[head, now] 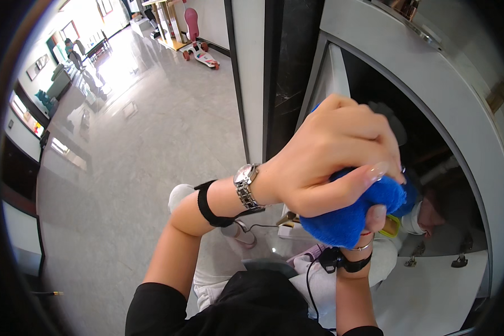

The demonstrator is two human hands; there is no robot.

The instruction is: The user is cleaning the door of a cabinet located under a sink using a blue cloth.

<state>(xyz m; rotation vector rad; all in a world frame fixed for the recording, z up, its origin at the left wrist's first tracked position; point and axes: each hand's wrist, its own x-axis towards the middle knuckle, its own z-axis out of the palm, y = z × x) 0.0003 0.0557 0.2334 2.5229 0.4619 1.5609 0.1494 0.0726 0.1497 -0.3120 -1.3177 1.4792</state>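
Observation:
A blue cloth [340, 222] is bunched between my hands, in front of a dark glossy panel [449, 201] in a grey frame. My left hand [340, 147] lies over the cloth with fingers curled and thumb along it; a metal watch is on that wrist. Below it, my right hand [376, 218] is mostly hidden, with a digit pressed against the cloth's lower edge. That wrist bears a bracelet and a black strap. A small bit of blue also shows beyond my left hand.
A white surface with metal clips [460, 261] adjoins the panel. Small items, including a yellow-rimmed object [389, 226], lie below my hands. A black cable hangs by my right arm. A dark-edged white wall [250, 80] stands ahead; a scooter [199, 54] and a distant person [73, 52] are farther left.

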